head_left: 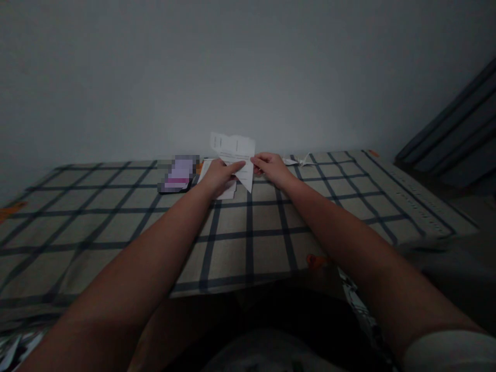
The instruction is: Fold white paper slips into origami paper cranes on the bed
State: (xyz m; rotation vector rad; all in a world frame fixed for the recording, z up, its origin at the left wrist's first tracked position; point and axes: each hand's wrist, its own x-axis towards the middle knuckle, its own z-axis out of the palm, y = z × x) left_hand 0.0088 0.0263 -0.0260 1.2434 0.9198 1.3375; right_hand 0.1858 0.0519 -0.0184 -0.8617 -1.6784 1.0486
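Between my hands is a printed sheet of paper (pixel 238 146), raised above the table and folded or cut to a slanted edge with a point at the bottom. My left hand (pixel 222 174) grips it from the left, thumb laid across its front. On its right edge, the fingertips of my right hand (pixel 270 166) pinch the paper. Under my left hand lie more white sheets (pixel 227 194), partly covered by the hand. Small white folded paper pieces (pixel 300 161) rest beyond my right hand, their exact shape hard to make out.
A phone (pixel 179 173) with a blurred-out screen lies left of the papers. The table bears a checked cloth (pixel 267 243) with orange tassels (pixel 315 261) at its edge. A grey wall (pixel 248 67) rises behind, and a dark curtain (pixel 457 119) hangs at the right.
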